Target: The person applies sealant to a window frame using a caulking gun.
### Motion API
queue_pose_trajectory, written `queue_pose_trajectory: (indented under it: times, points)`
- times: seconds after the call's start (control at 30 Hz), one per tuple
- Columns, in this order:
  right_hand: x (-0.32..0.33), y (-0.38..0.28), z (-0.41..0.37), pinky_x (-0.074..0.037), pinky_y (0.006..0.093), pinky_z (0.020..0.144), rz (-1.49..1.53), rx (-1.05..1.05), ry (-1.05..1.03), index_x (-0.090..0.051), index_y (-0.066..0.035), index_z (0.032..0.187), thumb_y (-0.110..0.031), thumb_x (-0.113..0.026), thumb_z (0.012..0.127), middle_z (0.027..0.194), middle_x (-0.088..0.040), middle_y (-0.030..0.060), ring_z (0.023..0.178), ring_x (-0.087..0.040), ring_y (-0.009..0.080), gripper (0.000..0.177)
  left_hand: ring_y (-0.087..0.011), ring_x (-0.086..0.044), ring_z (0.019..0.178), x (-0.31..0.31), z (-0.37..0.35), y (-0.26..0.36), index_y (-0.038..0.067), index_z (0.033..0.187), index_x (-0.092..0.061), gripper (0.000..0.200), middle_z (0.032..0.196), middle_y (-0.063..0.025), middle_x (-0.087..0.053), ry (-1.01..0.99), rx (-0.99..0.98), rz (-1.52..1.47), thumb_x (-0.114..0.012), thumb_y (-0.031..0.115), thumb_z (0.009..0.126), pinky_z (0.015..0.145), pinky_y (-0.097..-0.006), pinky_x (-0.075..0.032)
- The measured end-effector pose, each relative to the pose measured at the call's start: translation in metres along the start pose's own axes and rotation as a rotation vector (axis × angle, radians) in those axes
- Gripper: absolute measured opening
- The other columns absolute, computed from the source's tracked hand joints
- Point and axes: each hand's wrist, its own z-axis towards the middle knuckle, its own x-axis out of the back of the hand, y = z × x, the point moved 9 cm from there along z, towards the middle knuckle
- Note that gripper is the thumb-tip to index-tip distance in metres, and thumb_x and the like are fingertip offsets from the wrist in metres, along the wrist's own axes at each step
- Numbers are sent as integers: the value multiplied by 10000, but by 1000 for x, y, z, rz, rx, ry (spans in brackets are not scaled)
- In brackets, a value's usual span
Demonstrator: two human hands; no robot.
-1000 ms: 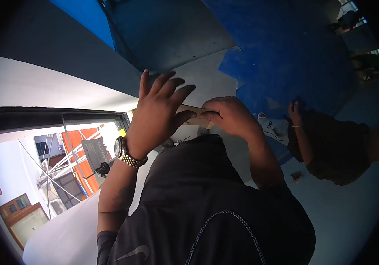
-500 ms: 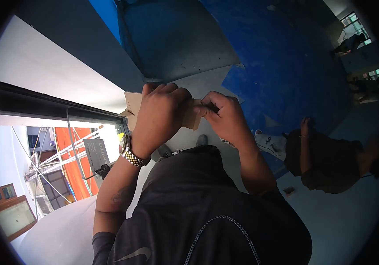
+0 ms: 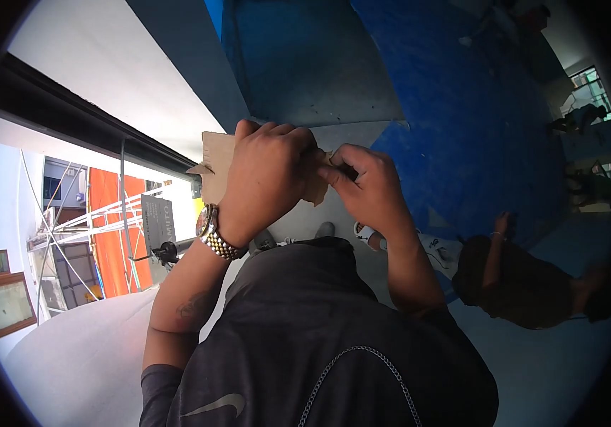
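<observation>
A torn piece of brown cardboard is held up in front of my body. My left hand, with a metal watch on its wrist, is closed over the middle of the cardboard, and its fingertips are hidden behind. At the right end of the piece, my right hand pinches the ragged edge between thumb and bent fingers. A torn flap sticks out at the cardboard's left side.
An open window with a dark frame lies to the left, poles and an orange sheet outside it. Blue sheeting covers the right side. A person is close by on the right; others appear farther back.
My view has shifted a little. More of the cardboard shows left of my left hand, and both hands keep their hold on it.
</observation>
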Motion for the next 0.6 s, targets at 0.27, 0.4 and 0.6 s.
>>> queue_pose_trajectory:
  times: [0.27, 0.4, 0.6]
  points:
    - [-22, 21, -5, -449, 340, 586, 218, -223, -121, -651, 5, 954, -157, -713, 950, 735, -676, 110, 615, -597, 182, 173, -240, -634, 830, 8, -12, 0, 107, 835, -710, 141, 814, -44, -689, -21, -48, 70, -745, 241, 807, 828, -384, -368]
    - [-26, 8, -6, -475, 354, 616, 286, -149, -118, -668, 9, 968, -144, -698, 956, 752, -684, 130, 643, -645, 222, 156, -227, -623, 809, 7, -17, 5, 117, 822, -707, 132, 799, -27, -679, -81, -63, 88, -752, 237, 788, 822, -383, -361]
    - [-21, -14, -5, -474, 389, 588, 72, 91, -157, -688, 16, 876, -87, -704, 909, 727, -648, 150, 654, -646, 327, 109, -235, -616, 800, 4, -21, 8, 123, 780, -703, 72, 745, -30, -659, -106, -79, 21, -735, 187, 782, 814, -382, -358]
